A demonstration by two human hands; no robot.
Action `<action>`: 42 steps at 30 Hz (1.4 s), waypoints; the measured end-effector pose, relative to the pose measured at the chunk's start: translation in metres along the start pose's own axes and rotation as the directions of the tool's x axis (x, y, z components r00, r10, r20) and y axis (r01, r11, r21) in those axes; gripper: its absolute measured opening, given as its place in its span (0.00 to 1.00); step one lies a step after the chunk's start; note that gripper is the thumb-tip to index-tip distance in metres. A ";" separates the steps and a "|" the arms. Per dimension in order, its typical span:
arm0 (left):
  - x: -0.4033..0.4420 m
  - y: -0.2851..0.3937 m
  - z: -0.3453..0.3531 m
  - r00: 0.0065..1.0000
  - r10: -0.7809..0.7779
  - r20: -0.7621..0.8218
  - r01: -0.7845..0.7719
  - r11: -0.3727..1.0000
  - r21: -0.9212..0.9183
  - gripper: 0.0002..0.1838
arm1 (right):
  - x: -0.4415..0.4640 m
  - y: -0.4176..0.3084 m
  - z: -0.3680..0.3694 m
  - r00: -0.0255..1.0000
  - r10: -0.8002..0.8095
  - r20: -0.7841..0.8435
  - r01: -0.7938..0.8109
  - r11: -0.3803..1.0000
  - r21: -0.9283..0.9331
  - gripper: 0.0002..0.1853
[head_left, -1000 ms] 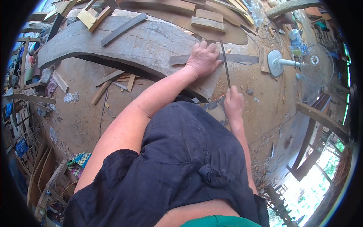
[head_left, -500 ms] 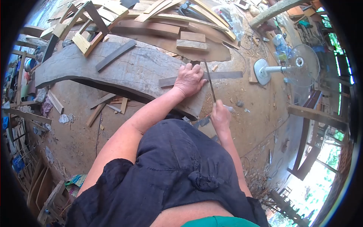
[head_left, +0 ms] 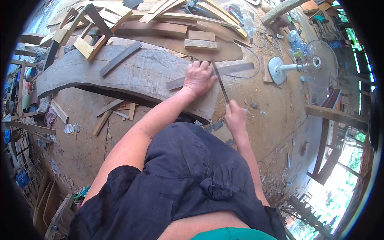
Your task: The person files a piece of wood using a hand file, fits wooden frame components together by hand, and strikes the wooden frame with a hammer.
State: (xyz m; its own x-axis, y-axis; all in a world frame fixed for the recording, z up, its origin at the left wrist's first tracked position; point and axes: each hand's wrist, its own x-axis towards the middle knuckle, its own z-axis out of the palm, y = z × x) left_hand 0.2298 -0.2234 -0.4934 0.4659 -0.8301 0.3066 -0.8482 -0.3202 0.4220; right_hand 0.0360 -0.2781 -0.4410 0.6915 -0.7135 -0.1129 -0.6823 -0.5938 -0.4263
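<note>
My left hand is closed over a thin dark wooden strip, pressing it on the right end of a thick grey plank. The strip sticks out past the plank's edge to the right. My right hand is wrapped round the near end of a long, narrow dark blade-like tool. The tool crosses the strip just right of my left hand, its far end beside my left fingers. A second dark strip lies on the plank further left.
Wooden boards and short blocks are piled beyond the plank. A white standing fan is at the right. Offcuts lie on the floor at the left, and a wooden frame stands at the far right.
The whole view has shifted, so the hands appear further left and lower than a second ago. The strip's right end has tilted upward slightly. Both hands keep their holds.
</note>
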 end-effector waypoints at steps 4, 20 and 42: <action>0.002 -0.002 -0.001 0.999 -0.036 0.009 0.036 0.999 0.001 0.16 | -0.032 0.024 -0.026 0.995 0.098 -0.007 -0.095 0.980 0.176 0.09; 0.003 0.000 0.004 0.987 -0.030 0.158 0.024 0.999 0.040 0.19 | 0.111 0.061 -0.016 0.995 0.012 -0.095 0.027 0.920 0.392 0.12; 0.003 0.001 0.008 0.985 -0.021 0.169 0.012 0.998 0.054 0.18 | 0.160 0.151 0.086 0.972 0.027 0.235 -0.135 0.879 0.457 0.14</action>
State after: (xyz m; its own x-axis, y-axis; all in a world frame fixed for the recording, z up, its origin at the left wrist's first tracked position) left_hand 0.2286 -0.2302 -0.4993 0.4342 -0.8885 0.1486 -0.8548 -0.3543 0.3792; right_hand 0.0639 -0.4496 -0.6000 0.7095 -0.6216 -0.3319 -0.5844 -0.2559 -0.7700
